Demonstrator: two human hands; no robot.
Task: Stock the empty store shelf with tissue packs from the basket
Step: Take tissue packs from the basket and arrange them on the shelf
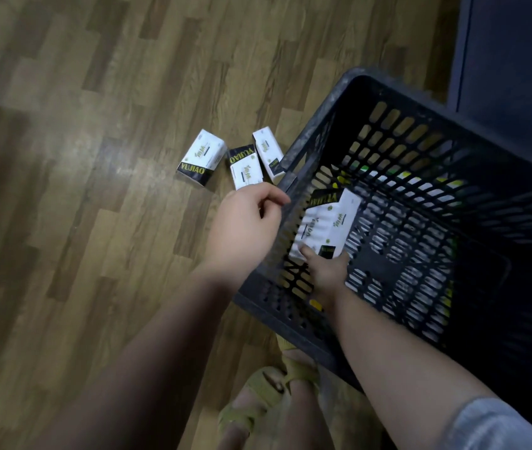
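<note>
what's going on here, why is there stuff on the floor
A person stands over a dark plastic basket on a wooden floor. Their right hand reaches inside it and grips tissue packs, apparently two held together. The left hand hovers by the basket's rim with loosely curled fingers, holding nothing. Three more packs lie on the floor beside the basket. No shelf is in view.

White tissue packs with black-and-yellow ends, black slotted basket, brown wood-plank floor.

Right hand's fingertips hidden behind packs; basket cut off rt.
</note>
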